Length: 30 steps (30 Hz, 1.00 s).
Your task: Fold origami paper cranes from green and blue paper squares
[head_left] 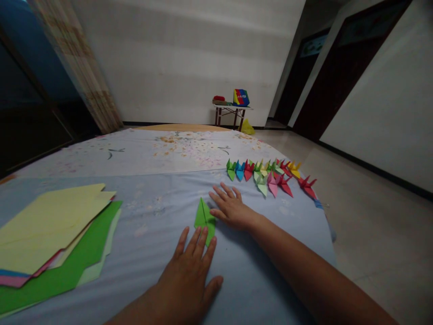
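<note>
A green piece of folded paper, kite-shaped with a crease down its middle, lies on the light blue cloth. Over its near end rest the fingertips of my left hand, which is flat with the fingers spread. My right hand is beside the paper's right edge, its fingers stretched out and apart, the thumb at or very near that edge. Neither hand grips anything. Part of the paper's lower end is hidden under my left fingers.
Stacked sheets of coloured paper lie at the left. Several folded paper cranes stand in rows at the right, near the table's edge. Against the far wall, a small table bears a colourful box.
</note>
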{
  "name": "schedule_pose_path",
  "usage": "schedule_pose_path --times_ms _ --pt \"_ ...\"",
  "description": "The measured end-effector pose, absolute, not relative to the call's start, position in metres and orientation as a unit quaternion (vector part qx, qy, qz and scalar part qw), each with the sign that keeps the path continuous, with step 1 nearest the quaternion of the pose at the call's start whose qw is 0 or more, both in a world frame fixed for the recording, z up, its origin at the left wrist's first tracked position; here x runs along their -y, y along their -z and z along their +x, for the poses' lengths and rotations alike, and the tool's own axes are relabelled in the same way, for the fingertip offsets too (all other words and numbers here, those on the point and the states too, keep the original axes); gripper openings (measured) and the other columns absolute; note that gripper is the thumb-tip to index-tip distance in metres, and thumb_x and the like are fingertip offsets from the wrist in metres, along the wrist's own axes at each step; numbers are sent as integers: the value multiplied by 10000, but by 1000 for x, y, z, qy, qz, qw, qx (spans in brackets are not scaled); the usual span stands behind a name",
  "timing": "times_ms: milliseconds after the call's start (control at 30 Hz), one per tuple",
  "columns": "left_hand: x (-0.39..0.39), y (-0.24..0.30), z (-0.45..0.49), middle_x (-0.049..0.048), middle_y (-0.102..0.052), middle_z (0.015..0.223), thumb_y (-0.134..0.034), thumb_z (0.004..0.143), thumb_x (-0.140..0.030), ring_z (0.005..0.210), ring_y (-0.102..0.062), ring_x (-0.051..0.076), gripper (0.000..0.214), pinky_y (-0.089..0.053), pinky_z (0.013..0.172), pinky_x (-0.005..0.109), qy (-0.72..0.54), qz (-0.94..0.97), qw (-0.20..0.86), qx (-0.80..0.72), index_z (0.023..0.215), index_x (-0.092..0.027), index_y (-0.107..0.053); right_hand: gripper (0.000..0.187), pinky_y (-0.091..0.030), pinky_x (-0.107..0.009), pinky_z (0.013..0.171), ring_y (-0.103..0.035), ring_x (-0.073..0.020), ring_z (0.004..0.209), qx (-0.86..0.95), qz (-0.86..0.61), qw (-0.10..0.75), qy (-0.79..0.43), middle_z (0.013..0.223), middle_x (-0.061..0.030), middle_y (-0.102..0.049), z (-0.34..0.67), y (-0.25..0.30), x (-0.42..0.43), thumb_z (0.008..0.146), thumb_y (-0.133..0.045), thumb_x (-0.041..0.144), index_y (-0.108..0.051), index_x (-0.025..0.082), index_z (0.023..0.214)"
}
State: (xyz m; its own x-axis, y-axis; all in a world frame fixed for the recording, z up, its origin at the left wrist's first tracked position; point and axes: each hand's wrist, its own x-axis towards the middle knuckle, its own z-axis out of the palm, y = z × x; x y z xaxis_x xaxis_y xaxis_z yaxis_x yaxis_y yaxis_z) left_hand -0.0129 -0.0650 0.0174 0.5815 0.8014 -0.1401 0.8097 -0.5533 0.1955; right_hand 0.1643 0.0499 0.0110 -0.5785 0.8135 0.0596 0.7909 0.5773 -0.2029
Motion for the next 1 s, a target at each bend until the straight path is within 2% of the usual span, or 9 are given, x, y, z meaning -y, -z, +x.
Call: schedule_pose_path --times_ms 167,300,433,567,700,833,900,1000 --pt "65 -13 -16 147 -249 1456 -268 873 -575 1350 -171 311 641 -54 1082 575 8 882 112 -457 1391 -200 -305 637 -55 -569 1055 -14 -293 1379 867 -485 56 -96 1496 -106 -157 162 2 -52 871 -345 553 -264 217 1406" --pt "63 -15 -18 150 -284 1449 -260 879 -568 1345 -203 319 619 -63 1068 597 2 886 114 -450 1383 -215 -328 566 -81 -547 1056 -82 -282 1373 847 -515 109 -72 1476 -109 -230 163 3 -55 870 -406 482 -358 210 1364" --pt "55 -23 -20 123 -445 1373 -308 904 -481 1300 -327 303 477 -70 1054 611 -12 889 108 -444 1305 -267 -451 388 -157 -466 1057 -185 -238 1342 866 -457 195 -60 1414 -34 -372 168 -5 -49 885 -437 390 -508 290 1253" --pt "44 -32 -21 35 -582 1220 -348 917 -363 1209 -434 248 332 -36 1058 584 -60 890 84 -443 1177 -330 -551 276 -214 -472 1012 -290 -260 1275 896 -400 167 -99 1307 -1 -497 169 -3 -41 852 -510 416 -628 345 1092" --pt "35 -36 -23 33 -625 1107 -380 899 -345 1095 -499 225 308 -104 1045 532 -110 875 62 -468 1141 -286 -561 282 -233 -463 993 -324 -254 1245 891 -401 174 -120 1251 -9 -542 169 1 -42 844 -525 408 -624 341 1100" --pt "28 -32 -28 68 -650 1027 -399 880 -352 1010 -534 252 297 -223 960 501 -117 840 26 -529 1076 -230 -586 332 -278 -418 969 -392 -219 1166 886 -390 209 -136 1207 -14 -572 172 -4 -44 804 -540 214 -619 312 1111" --pt "27 -29 -30 67 -655 1006 -409 870 -350 989 -538 260 283 -246 927 494 -111 834 19 -541 1045 -230 -596 420 -294 -409 954 -413 -209 1129 890 -379 205 -148 1189 -10 -579 175 -7 -44 746 -535 117 -618 309 1110" --pt "26 -25 -31 63 -654 994 -431 857 -347 973 -538 260 273 -252 915 491 -110 830 16 -546 1041 -228 -595 496 -297 -404 952 -410 -205 1127 894 -367 204 -159 1205 -9 -562 178 -9 -43 699 -532 73 -605 311 1129"
